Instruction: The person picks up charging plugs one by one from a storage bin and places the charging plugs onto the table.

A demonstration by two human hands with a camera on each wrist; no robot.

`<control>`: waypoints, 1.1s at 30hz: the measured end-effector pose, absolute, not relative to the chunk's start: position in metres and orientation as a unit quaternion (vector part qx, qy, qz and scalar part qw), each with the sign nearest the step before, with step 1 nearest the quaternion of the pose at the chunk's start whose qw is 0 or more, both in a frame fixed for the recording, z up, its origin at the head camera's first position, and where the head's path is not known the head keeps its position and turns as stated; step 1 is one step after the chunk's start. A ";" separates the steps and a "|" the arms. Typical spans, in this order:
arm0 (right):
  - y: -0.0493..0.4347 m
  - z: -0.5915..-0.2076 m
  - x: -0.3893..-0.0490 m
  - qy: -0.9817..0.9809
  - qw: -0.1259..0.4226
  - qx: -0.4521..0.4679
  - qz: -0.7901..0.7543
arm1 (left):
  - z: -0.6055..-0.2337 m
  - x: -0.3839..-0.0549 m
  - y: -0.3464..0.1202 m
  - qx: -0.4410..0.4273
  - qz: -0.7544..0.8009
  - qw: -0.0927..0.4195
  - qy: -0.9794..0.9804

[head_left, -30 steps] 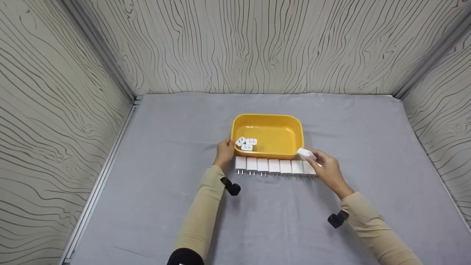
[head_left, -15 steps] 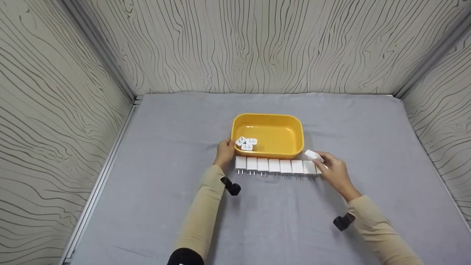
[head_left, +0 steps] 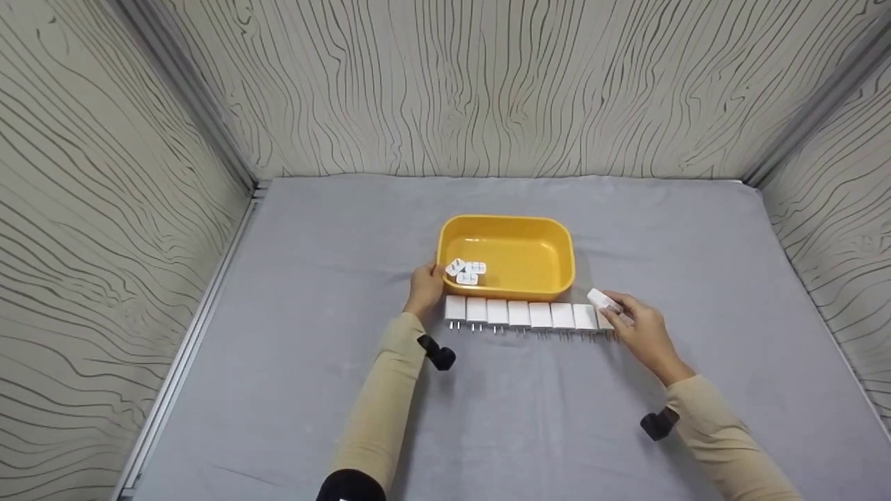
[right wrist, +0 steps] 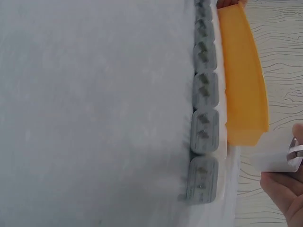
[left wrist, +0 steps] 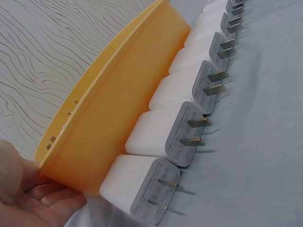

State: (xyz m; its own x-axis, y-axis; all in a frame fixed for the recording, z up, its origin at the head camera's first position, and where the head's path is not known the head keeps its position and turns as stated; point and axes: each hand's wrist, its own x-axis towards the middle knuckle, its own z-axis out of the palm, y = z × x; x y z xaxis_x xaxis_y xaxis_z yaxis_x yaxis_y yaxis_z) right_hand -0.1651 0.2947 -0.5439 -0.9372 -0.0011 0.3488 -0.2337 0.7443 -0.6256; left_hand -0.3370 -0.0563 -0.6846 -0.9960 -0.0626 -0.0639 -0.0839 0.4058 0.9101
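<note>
A yellow plastic basin (head_left: 523, 271) stands on the cloth, with 3 white plug chargers (head_left: 467, 278) inside at its left front corner. My left hand (head_left: 423, 289) grips the basin's left wall; in the left wrist view the thumb lies at the rim and the fingers (left wrist: 59, 201) are against the outside. Several white plug chargers (head_left: 518, 313) lie side by side along the basin's front, prongs toward me. My right hand (head_left: 642, 335) holds another white charger (head_left: 603, 300) between thumb and fingers, above the row's right end. This hand partly hides the last charger in the row.
Grey cloth (head_left: 334, 278) covers the table. Wood-patterned panels (head_left: 452, 90) rise at the back and both sides, with metal rails (head_left: 184, 348) along the edges. Both wrists carry small black cameras (head_left: 438, 353).
My right hand has moved right and slightly toward me with the charger, away from the basin's corner, uncovering more of the row's right end. The left hand and basin have stayed put.
</note>
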 end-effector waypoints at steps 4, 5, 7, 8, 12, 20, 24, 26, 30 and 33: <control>0.299 -0.548 -0.164 -0.924 0.181 0.072 0.330 | -0.689 -0.339 -0.057 -0.048 0.537 0.005 0.842; 0.300 -0.549 -0.164 -0.924 0.185 0.074 0.328 | -0.682 -0.335 -0.057 -0.040 0.543 -0.004 0.839; 0.302 -0.552 -0.164 -0.921 0.193 0.075 0.329 | -0.654 -0.321 -0.056 -0.046 0.549 0.014 0.835; 0.303 -0.553 -0.164 -0.920 0.197 0.076 0.330 | -0.635 -0.311 -0.056 -0.049 0.554 0.022 0.831; 0.309 -0.556 -0.165 -0.914 0.213 0.082 0.336 | -0.566 -0.275 -0.049 -0.079 0.547 0.051 0.832; 0.320 -0.561 -0.162 -0.916 0.222 0.083 0.324 | -0.582 -0.279 -0.051 -0.054 0.569 0.017 0.821; 0.326 -0.565 -0.161 -0.917 0.223 0.079 0.320 | -0.650 -0.316 -0.054 -0.047 0.555 0.000 0.831; 0.329 -0.567 -0.160 -0.917 0.225 0.078 0.321 | -0.687 -0.339 -0.054 -0.064 0.543 0.011 0.837; 0.334 -0.569 -0.160 -0.917 0.221 0.073 0.323 | -0.766 -0.383 -0.060 -0.063 0.543 0.007 0.837; 0.337 -0.570 -0.159 -0.920 0.214 0.070 0.321 | -0.804 -0.404 -0.063 -0.059 0.553 0.013 0.831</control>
